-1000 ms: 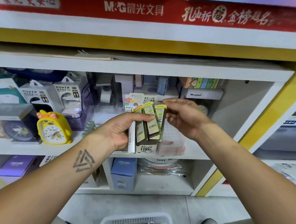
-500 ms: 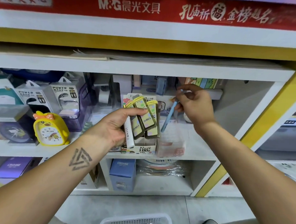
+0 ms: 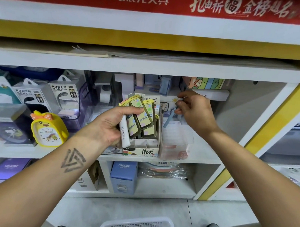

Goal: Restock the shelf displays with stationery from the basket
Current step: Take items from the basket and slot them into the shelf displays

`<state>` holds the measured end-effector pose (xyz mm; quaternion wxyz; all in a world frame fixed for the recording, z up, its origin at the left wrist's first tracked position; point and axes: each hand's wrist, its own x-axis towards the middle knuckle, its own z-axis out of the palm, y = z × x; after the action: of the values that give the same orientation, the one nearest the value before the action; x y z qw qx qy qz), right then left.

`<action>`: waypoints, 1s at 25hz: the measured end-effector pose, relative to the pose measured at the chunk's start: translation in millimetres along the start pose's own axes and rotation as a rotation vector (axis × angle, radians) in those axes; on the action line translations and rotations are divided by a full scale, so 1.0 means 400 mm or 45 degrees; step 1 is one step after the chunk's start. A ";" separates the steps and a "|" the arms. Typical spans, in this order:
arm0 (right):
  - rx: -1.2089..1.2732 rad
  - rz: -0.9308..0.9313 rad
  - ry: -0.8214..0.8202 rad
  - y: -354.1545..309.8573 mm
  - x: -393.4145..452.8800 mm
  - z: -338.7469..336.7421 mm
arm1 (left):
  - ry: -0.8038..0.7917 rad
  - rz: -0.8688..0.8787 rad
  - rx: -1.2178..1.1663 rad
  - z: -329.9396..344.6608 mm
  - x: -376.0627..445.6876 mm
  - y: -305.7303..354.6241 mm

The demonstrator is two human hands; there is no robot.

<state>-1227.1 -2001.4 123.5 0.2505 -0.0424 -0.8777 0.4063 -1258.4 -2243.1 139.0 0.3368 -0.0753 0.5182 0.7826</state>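
Left hand (image 3: pixel 108 126) grips 3 lead cases (image 3: pixel 142 118) (1 white tube (image 3: pixel 124 134))

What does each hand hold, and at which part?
Left hand grips lead cases and a white tube around their lower halves. Right hand pinches a blue pen at its upper end.

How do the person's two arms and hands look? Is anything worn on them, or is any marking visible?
Both forearms are bare, with no sleeves in view. The left hand and right hand wear no gloves; no rings or watch are visible. The left forearm bears a dark tattoo of nested triangle outlines. No marking shows on the right arm.
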 end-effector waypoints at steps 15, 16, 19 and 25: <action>-0.292 -0.162 -0.083 0.010 -0.003 0.035 | -0.005 0.015 0.014 -0.010 0.000 -0.001; -0.371 -0.203 -0.095 0.008 -0.003 0.037 | -0.005 0.016 0.017 -0.011 0.000 -0.001; -0.518 -0.257 -0.151 0.002 -0.008 0.039 | -0.006 0.017 0.027 -0.009 0.002 -0.002; -0.907 -0.090 -0.008 0.009 -0.043 0.017 | -0.032 0.001 0.029 -0.006 0.001 -0.010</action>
<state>-1215.9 -2008.4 110.0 0.2312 -0.0954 -0.9660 0.0660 -1256.8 -2244.2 134.6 0.3438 -0.0615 0.5230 0.7775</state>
